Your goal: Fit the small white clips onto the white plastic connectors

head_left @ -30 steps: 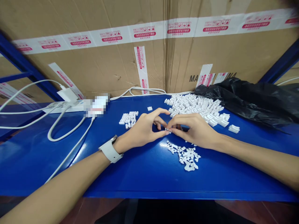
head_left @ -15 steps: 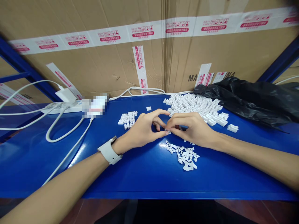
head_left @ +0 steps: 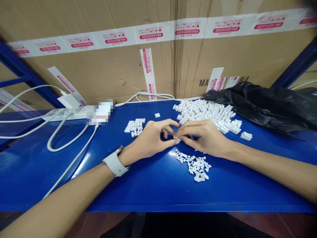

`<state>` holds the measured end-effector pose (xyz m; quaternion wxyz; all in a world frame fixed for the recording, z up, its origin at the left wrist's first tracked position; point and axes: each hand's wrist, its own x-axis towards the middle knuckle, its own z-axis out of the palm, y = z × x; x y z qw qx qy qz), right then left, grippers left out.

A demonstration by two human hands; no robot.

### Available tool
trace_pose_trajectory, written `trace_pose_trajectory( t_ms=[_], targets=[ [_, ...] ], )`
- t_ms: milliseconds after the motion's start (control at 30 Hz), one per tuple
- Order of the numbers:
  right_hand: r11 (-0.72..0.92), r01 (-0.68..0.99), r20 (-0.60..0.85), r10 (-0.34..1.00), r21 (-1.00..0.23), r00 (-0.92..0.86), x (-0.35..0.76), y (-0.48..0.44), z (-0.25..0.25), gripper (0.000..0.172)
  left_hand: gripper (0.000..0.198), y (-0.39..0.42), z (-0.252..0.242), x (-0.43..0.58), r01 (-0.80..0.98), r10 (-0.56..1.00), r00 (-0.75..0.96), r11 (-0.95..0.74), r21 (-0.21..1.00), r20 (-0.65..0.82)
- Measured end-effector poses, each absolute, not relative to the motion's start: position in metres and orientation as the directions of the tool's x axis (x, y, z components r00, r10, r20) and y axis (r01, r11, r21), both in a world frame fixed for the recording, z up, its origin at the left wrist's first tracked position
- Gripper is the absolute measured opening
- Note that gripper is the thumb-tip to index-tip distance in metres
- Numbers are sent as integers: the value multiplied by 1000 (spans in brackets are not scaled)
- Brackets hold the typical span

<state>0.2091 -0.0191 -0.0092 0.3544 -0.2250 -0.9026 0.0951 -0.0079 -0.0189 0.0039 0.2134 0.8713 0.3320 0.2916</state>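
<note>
left hand point(head_left: 150, 138) | right hand point(head_left: 206, 138) | fingers point(head_left: 170, 142) narrow, both sets pinching small white plastic part point(head_left: 176, 138) to steady it from two sides | mid blue shelf point(head_left: 148, 195) | loose parts point(head_left: 195, 167) just toward front edge, within reach | bulk pile point(head_left: 203, 114) near back edge

Your left hand point(head_left: 151, 138) and right hand point(head_left: 205, 138) covered most of the small white plastic piece point(head_left: 176, 138); its shape, and which hand gripped it, could not be determined. A pixelated patch point(head_left: 101, 112) obscured the item at the power strip point(head_left: 64, 114). Your right forearm point(head_left: 277, 168) and the black plastic bag point(head_left: 260, 105) were cut off at the frame's right edge.
</note>
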Motion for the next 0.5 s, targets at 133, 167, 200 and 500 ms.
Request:
trace_pose_trajectory(
  t_ms=[133,167,200,500],
  targets=[
    [881,360,638,472,-309,-608,208,-20,-11,14,34,-19,4,-8,441,687,627,-701,561,366],
    [883,358,646,467,-304,-604,208,-20,-11,14,35,-19,4,-8,437,685,631,-701,563,364],
    [886,355,653,461,-299,-601,209,-21,-11,13,35,-19,4,-8,435,685,631,-701,566,363],
    [903,371,705,408,-217,-581,208,-23,-12,10,36,-17,4,-5,413,687,640,-686,599,345]
  ],
)
